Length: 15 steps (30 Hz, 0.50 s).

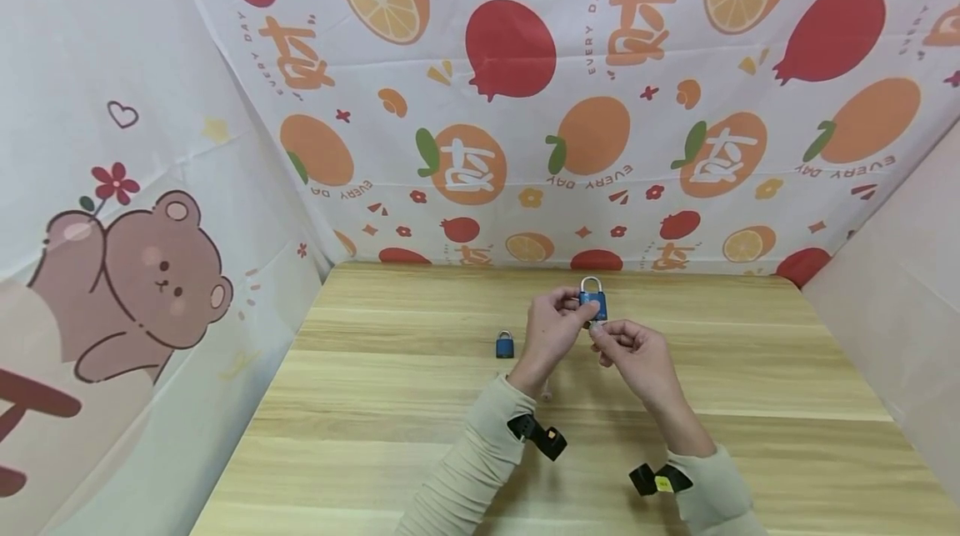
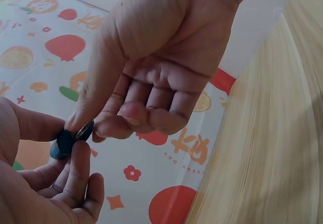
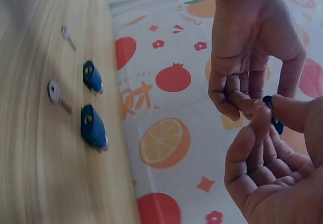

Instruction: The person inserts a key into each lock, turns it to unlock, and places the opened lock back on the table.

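My left hand (image 1: pixel 551 328) grips a blue padlock (image 1: pixel 593 304) with its silver shackle pointing up, the thumb across its front. Just beneath the lock body, my right hand (image 1: pixel 637 357) pinches a small silvery piece that looks like a key (image 1: pixel 596 328), mostly covered by fingertips. In the left wrist view the right thumb meets the underside of the padlock (image 2: pixel 63 144). Both hands are raised over the far part of the wooden table (image 1: pixel 390 411). From the right wrist, the fingers hide most of the held padlock (image 3: pixel 276 123).
Two more blue padlocks stand on the table, a left one (image 3: pixel 92 76) and another (image 3: pixel 94 128). Beside them lie two keys, one smaller in view (image 3: pixel 68 37) and one larger (image 3: pixel 58 97). A fruit-print cloth (image 1: pixel 517 144) hangs behind the table; a bear-print cloth (image 1: pixel 165 278) hangs at left.
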Motion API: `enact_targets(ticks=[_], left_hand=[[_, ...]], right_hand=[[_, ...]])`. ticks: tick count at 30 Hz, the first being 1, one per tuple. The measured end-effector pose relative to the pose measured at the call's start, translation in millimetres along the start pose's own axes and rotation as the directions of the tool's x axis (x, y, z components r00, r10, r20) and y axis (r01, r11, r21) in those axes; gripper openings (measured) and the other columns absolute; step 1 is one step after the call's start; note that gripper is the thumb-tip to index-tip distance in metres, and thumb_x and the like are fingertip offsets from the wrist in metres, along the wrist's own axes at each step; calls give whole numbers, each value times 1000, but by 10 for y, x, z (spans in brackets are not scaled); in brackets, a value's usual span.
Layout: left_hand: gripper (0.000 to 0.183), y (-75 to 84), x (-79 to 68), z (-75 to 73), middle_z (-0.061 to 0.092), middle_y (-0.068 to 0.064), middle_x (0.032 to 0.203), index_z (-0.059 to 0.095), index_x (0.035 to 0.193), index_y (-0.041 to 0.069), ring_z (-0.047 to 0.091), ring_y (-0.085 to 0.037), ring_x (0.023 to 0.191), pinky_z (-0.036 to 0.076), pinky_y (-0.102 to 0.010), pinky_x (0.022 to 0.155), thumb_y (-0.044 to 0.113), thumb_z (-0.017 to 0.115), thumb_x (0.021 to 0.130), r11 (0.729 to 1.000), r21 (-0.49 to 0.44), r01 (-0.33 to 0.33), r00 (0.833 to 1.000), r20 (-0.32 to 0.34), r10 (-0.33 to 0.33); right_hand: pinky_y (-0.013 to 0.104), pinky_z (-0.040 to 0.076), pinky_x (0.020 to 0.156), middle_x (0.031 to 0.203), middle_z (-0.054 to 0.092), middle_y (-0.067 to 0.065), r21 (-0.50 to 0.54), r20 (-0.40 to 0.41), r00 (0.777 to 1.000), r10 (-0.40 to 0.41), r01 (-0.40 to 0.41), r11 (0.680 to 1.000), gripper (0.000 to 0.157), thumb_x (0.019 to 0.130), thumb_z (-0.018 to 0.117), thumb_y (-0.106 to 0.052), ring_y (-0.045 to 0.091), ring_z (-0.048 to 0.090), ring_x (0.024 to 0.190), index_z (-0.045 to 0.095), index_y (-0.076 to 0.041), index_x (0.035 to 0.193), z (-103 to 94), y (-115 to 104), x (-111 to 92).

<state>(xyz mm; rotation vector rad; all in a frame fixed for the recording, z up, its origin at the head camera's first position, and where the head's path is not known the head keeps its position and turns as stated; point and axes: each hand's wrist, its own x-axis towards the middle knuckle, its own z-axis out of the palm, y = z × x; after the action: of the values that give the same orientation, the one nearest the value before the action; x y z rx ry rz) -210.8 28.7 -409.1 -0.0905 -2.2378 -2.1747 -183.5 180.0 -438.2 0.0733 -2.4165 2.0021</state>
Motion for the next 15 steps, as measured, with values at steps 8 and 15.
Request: enact_targets(ticks=[8, 15], left_hand=[[29, -20, 5, -3, 73, -14, 94, 72, 112, 0, 65, -10, 74, 53, -22, 69, 18, 77, 90, 999, -32, -1, 1000, -2, 1], [29, -19, -12, 2, 70, -11, 91, 72, 110, -1, 61, -8, 74, 51, -20, 66, 18, 77, 89, 999, -38, 1, 1000, 2, -1]], right_hand=[[22, 50, 55, 79, 71, 6, -372, -56, 977, -205, 170, 912, 25, 93, 75, -29, 8, 61, 63, 72, -4, 97, 57, -106, -142], [21, 44, 50, 74, 73, 7, -723, -57, 882, -468, 286, 629, 29, 86, 82, -27, 6, 55, 54, 72, -1, 92, 115, -216, -225]])
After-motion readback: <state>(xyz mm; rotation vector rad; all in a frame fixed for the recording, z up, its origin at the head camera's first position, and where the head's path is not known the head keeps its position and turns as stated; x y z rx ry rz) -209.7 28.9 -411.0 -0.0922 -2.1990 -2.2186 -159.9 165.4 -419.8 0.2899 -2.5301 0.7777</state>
